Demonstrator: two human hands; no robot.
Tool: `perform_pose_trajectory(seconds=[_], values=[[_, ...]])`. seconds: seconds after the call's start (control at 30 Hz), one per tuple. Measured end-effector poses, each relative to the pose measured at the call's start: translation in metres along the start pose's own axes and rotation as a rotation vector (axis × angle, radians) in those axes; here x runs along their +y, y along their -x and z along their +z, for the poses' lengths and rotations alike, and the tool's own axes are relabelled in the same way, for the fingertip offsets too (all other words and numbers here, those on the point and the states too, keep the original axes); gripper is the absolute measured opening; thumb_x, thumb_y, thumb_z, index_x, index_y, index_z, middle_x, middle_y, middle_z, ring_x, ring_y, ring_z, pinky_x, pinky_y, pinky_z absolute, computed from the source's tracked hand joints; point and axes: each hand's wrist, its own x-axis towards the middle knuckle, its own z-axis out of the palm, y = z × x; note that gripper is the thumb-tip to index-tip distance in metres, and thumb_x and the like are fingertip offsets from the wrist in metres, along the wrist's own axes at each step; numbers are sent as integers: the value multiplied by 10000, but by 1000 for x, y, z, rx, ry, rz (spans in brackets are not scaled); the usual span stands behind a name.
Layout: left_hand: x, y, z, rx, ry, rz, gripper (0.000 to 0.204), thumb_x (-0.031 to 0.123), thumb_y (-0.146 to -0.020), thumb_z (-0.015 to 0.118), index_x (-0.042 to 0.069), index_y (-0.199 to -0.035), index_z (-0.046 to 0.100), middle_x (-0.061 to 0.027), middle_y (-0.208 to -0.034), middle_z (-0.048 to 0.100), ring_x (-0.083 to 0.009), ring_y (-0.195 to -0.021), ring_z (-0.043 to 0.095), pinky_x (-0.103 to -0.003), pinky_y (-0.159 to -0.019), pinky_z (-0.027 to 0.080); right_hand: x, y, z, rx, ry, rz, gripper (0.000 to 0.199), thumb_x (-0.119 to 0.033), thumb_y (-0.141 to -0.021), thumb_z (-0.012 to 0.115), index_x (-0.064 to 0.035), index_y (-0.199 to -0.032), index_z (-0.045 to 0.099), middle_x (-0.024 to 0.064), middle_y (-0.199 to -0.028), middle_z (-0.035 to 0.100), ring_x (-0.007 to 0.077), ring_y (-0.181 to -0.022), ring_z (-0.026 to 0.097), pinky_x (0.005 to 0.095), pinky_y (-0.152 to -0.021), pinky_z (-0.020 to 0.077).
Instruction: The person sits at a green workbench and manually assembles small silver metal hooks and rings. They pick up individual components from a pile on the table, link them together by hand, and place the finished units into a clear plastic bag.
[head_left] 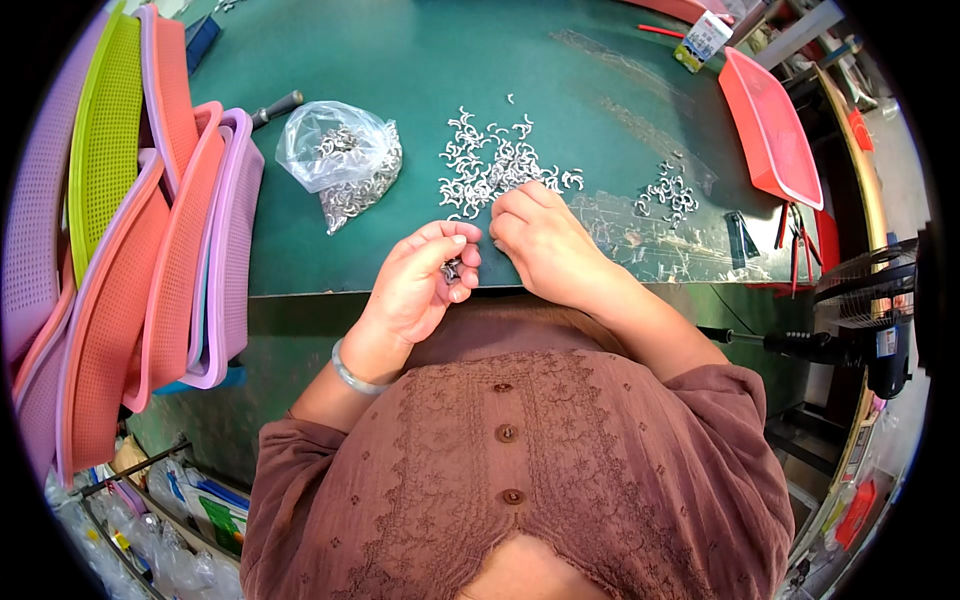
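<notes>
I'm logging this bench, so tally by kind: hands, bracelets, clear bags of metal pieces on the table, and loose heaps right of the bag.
Hands (left hand, right hand): 2
Bracelet: 1
Clear bag: 1
Loose heaps (large heap, small heap): 2
Total: 6

The green table carries metal pieces and a plastic bag.

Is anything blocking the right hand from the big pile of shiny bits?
Nothing visible: the right hand is at the near edge of the pile. The bag sits off to the left, out of the way.
</notes>
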Motion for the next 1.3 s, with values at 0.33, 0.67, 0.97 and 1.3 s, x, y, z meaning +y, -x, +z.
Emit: perform_pose_trajectory(seconds=[0.33,0.67,0.97,1.3], values=[[-1,-2,7,-110,-4,-108,149,168,-977,544,45,-946,622,-51,-782,609,-134,-620,568,-231,-493,410,-13,-6,-17,119,-282,13,87,-44,-778,703,-45,-848,651,72,-925,614,295,-899,554,388,-784,466],[-3,-5,5,-157,126,-163,141,170,-976,553,57,-918,615,-36,-768,594,-110,-594,538,-202,-459,374,-10,1,-15,125,-484,139,83,-9,-809,709,-30,-887,693,66,-890,672,222,-866,620,342,-774,499],[-2,-3,10,-140,114,-140,121,167,-957,582,62,-902,607,-25,-759,586,-92,-589,533,-190,-445,359,-14,3,-19,74,-641,315,98,-27,-851,683,-23,-948,683,79,-914,663,202,-879,624,325,-786,498],[-4,-2,16,-52,49,-40,102,146,-942,601,60,-888,613,-19,-735,583,-88,-570,522,-190,-453,357,-18,5,-20,140,-543,195,187,-54,-812,713,-39,-989,658,87,-926,655,252,-905,624,361,-804,497]])
